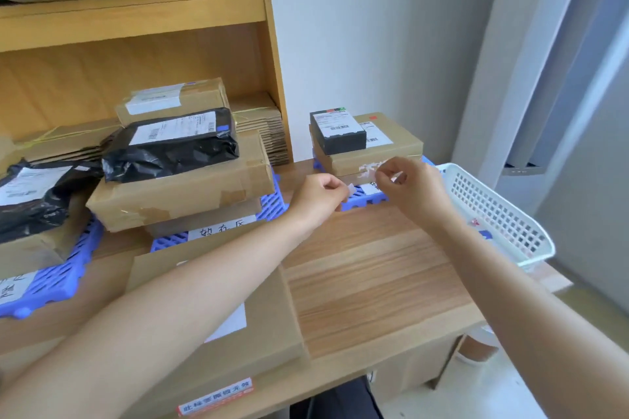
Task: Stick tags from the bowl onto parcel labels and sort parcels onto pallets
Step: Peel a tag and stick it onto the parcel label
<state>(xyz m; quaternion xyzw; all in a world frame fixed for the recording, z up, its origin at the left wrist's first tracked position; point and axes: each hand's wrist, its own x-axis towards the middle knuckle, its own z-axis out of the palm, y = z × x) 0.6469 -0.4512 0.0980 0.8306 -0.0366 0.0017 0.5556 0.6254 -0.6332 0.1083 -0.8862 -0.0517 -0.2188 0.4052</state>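
Both just left of the white basket [493,211], our left hand [318,194] pinches a small white tag [349,188] and our right hand [412,189] pinches another scrap [397,177] above the surface [374,282].

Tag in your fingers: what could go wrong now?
1. The left hand and right hand each pinch a small white piece of tag; it might tear or stick to fingers.
2. The white basket sits at the table edge; an elbow bump might tip it off.
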